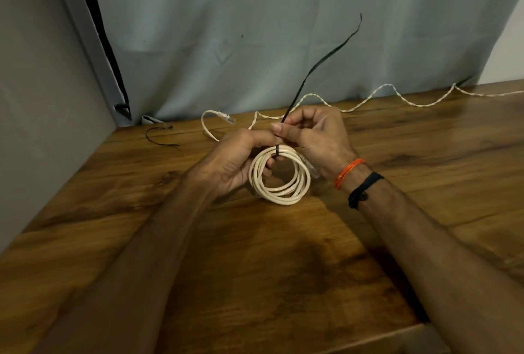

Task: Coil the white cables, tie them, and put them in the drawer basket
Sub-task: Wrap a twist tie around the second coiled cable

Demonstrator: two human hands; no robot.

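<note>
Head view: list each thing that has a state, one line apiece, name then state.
coiled white cable: wound in loops, held above the table, black tie around its top.
black tie: looped on the coil, long tail sticking up.
left hand: gripping the coil.
right hand: pinching the tie.
second white cable: loose on the table, uncoiled.
twisted cord: stretched along the table's back edge.
spare black tie: lying unused.
</note>
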